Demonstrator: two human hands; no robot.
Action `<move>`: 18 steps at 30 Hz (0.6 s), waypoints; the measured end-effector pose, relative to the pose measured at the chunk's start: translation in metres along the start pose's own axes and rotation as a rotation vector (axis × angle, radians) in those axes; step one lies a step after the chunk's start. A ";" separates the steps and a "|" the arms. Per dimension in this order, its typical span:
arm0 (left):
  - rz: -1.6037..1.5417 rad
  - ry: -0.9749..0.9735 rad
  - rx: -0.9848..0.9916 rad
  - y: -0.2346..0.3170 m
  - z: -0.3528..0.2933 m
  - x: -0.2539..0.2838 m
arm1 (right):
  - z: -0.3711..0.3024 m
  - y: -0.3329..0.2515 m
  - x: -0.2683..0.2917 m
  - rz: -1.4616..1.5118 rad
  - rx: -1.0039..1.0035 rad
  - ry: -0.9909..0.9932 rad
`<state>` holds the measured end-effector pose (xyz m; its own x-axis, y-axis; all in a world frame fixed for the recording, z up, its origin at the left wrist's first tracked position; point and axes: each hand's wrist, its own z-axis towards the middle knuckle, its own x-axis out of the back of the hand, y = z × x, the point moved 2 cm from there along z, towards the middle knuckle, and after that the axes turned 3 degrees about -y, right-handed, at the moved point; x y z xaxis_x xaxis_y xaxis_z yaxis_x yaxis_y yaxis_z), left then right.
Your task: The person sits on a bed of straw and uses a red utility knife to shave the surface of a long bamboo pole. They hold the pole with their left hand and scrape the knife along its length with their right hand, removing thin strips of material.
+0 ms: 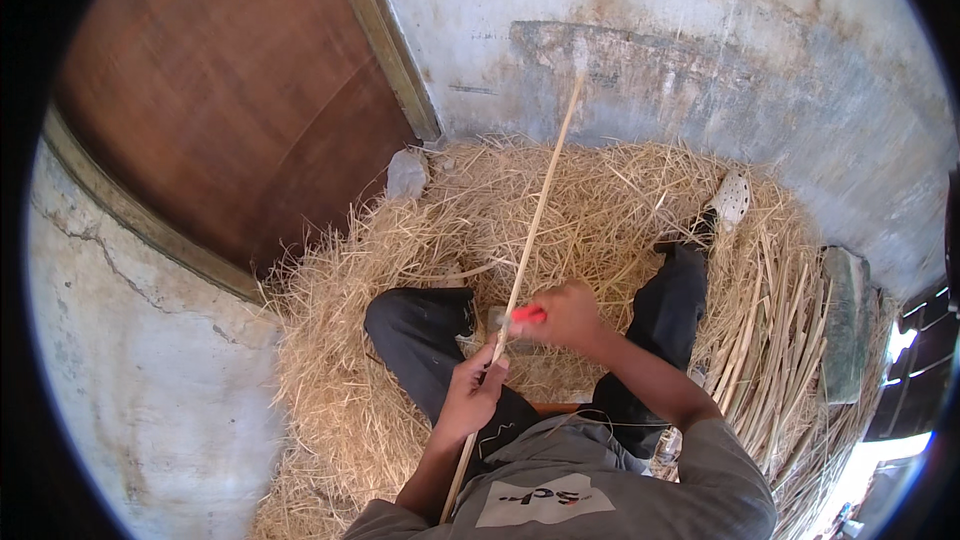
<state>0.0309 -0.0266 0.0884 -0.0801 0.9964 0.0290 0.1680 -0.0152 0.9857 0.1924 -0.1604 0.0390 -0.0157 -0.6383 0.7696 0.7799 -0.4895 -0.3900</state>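
Observation:
A long, thin, pale cane stick (543, 195) slants up from beside my body toward the wall. My left hand (472, 398) is closed around its lower part, thumb along the stick. Just above, my right hand (570, 315) grips a small red-handled tool (528, 314). The tool's working end meets or nearly meets the stick; it is blurred, so its kind is unclear. Both hands are in front of my lap, between my bent legs in dark trousers.
Loose straw-like shavings (380, 420) cover the floor around my legs. A bundle of cane sticks (765, 330) lies on the right, beside a greenish slab (846, 325). A brown door (250, 90) and a stained wall (680, 50) stand ahead, with a stone (407, 174) by the frame.

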 end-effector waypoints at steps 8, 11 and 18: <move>-0.041 0.022 0.060 0.004 -0.013 0.002 | 0.006 0.006 -0.001 -0.045 -0.119 -0.176; -0.019 -0.009 0.045 -0.001 -0.019 0.003 | 0.004 0.017 -0.011 -0.136 -0.051 0.058; 0.039 0.002 0.102 0.007 -0.051 0.004 | 0.033 0.033 0.018 -0.115 -0.283 -0.273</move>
<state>-0.0187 -0.0270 0.1042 -0.0739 0.9950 0.0673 0.2697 -0.0450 0.9619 0.2387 -0.1683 0.0568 0.1034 -0.4072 0.9075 0.5789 -0.7173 -0.3878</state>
